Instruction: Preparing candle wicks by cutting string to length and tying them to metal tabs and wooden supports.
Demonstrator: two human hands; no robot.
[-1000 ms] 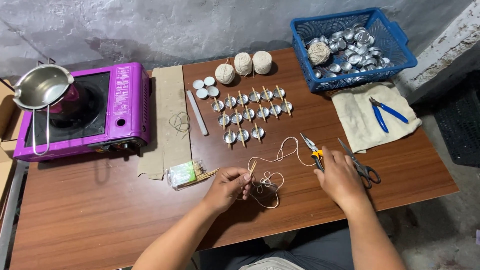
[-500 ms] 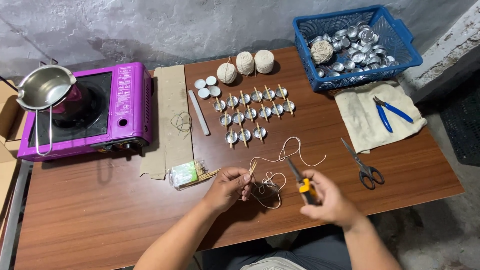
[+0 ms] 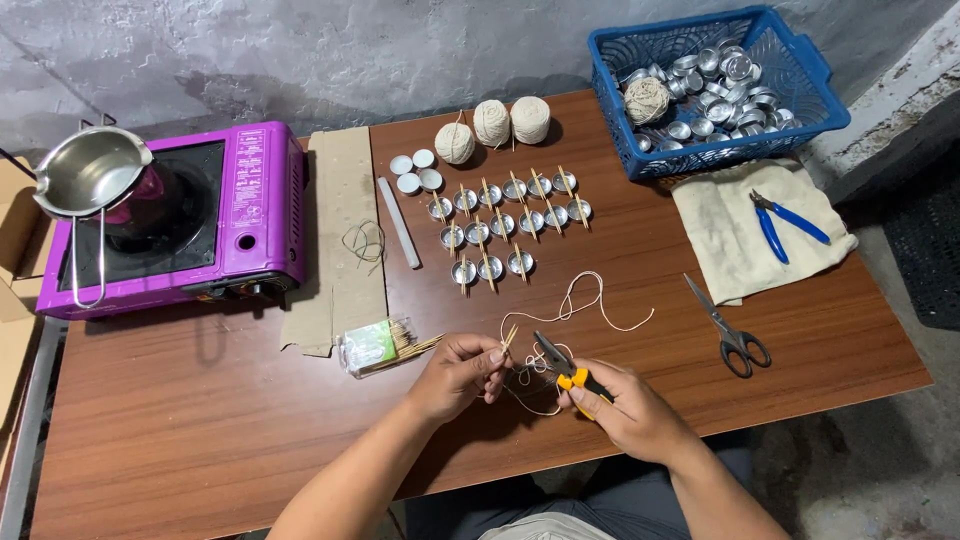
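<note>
Loosely looped pale string (image 3: 585,300), left hand (image 3: 455,375) pinching sticks (image 3: 509,336), right hand (image 3: 625,410) gripping pliers (image 3: 560,365).

Both bare forearms are reaching in from the bottom edge, angling toward each other. The left hand (image 3: 458,376) is pinching with thumb and fingertips curled together, knuckles up. The right hand (image 3: 628,408) is closing in a fist-like grip, palm down, just beside the left.
</note>
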